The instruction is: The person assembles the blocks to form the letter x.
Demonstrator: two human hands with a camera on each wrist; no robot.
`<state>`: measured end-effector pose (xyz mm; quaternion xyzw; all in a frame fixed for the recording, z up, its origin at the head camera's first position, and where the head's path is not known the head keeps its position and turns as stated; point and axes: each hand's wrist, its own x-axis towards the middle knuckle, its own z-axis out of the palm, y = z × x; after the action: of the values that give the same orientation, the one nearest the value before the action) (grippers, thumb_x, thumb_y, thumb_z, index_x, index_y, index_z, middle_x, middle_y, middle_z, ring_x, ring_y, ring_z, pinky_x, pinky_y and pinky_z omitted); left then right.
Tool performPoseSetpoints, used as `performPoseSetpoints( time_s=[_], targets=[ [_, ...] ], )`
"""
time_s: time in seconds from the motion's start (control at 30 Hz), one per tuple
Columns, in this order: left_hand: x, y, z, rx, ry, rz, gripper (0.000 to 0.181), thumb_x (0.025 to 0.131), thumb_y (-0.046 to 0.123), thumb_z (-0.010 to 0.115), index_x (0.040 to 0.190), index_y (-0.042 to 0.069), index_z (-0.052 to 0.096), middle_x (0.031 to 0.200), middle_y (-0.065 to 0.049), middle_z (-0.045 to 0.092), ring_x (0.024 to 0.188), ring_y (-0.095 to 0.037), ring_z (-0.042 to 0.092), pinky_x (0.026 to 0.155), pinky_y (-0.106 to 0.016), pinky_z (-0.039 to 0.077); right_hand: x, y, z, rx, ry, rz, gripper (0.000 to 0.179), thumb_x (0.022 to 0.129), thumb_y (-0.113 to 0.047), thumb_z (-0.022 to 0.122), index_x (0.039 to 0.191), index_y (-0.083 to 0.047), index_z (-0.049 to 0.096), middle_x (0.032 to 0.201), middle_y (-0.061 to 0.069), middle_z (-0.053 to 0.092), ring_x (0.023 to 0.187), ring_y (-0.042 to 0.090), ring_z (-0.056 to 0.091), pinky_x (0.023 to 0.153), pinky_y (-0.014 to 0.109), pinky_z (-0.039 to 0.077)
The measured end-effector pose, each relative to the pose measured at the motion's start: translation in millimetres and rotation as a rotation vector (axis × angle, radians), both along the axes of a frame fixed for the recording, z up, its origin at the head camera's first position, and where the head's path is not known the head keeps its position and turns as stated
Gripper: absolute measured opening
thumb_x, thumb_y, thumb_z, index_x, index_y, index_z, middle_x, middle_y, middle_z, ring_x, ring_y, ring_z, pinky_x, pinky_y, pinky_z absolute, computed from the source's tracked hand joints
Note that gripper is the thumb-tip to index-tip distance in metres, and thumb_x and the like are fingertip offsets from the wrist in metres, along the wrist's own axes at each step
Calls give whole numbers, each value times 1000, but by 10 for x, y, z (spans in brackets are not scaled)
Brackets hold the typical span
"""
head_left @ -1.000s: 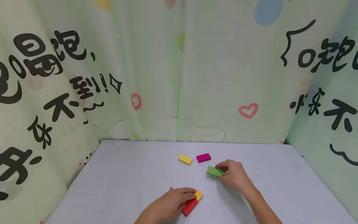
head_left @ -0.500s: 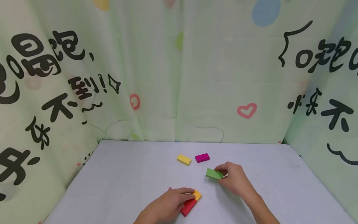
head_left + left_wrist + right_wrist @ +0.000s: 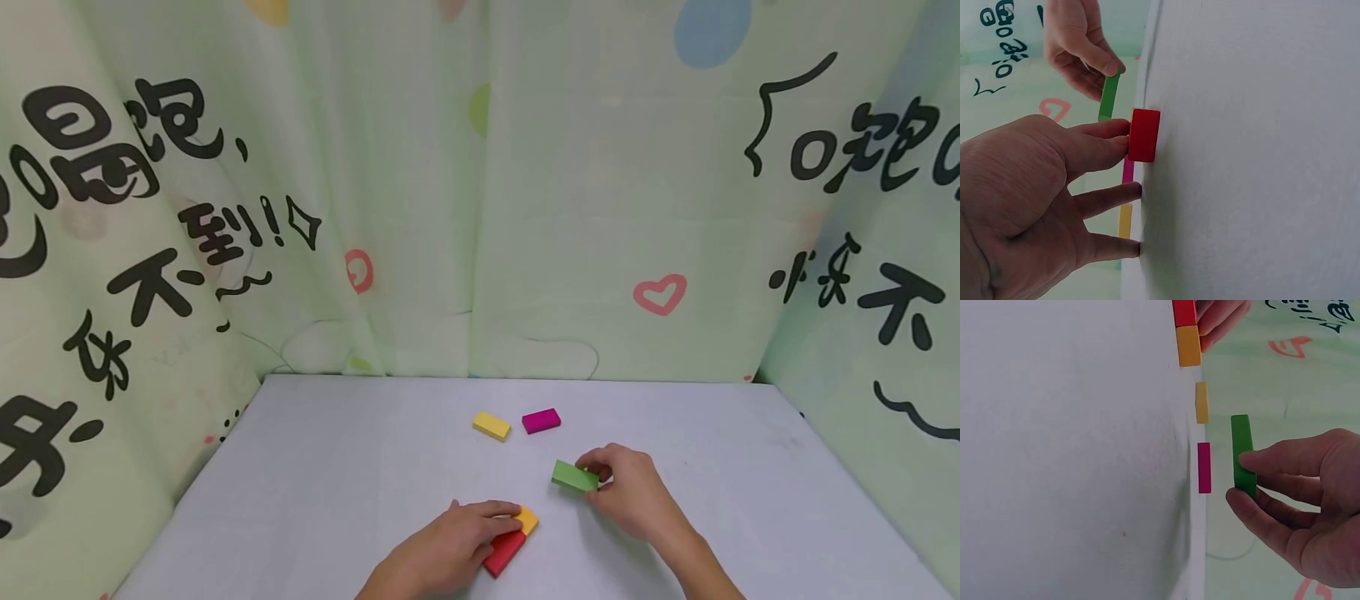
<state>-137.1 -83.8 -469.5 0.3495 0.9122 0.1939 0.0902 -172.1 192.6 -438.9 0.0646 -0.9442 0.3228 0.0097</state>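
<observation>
My right hand (image 3: 632, 492) pinches one end of a green block (image 3: 573, 477) between thumb and fingers. In the right wrist view the green block (image 3: 1243, 447) is held clear of the tabletop. My left hand (image 3: 455, 546) lies beside a red block (image 3: 506, 553) and an orange block (image 3: 528, 520), which sit end to end on the table. Its thumb and forefinger touch these blocks with fairly straight fingers. In the left wrist view the red block (image 3: 1144, 135) meets the fingertips, while two other fingers reach the tabletop; the orange block is mostly hidden there.
Farther back on the white table (image 3: 360, 467) lie a yellow block (image 3: 491, 427) and a magenta block (image 3: 541, 421), a small gap apart. Pale green printed curtains (image 3: 562, 208) enclose the table's back and sides.
The right hand has come slightly nearer the person with the green block in its grip. The left hand stays at the red and orange blocks. The head view has shifted slightly.
</observation>
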Motion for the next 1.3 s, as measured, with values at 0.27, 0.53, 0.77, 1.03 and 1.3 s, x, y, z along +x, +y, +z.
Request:
performPoseSetpoints(
  time_s=[0.27,0.53,0.77,1.03,1.3],
  targets=[
    [-8,3,0,1,-4,5,40,102,9,64,139,24,67,149,14,57,140,-8,53,105,-64,50,87,2,-51,9,9,3,35,71,5,86,101,-12,78,88,-5,68,82,11,61,71,25,54],
    [-12,10,-6,-12,-7,10,41,102,10,65,140,25,67,149,15,57,140,-7,53,106,-63,50,171,10,-93,22,-28,6,36,68,8,85,95,-15,77,86,-6,64,79,12,56,69,23,50],
    [-13,4,-7,-9,-5,2,40,102,10,64,139,25,67,149,15,57,139,-7,53,105,-64,50,248,-13,-65,26,-67,23,36,68,8,85,92,-16,74,80,-5,59,75,13,53,66,23,47],
    [-1,19,3,-4,-60,33,40,102,11,65,139,25,67,149,17,56,139,-6,53,109,-63,48,314,-25,-42,15,-101,95,33,69,10,77,91,-14,70,80,-3,61,76,15,54,66,23,47],
    [-4,25,16,2,-68,35,40,102,11,65,140,25,67,149,17,56,138,-6,54,109,-63,47,327,-62,-17,18,-181,112,32,67,10,72,90,-13,69,80,-1,60,79,17,54,66,26,47]
  ],
)
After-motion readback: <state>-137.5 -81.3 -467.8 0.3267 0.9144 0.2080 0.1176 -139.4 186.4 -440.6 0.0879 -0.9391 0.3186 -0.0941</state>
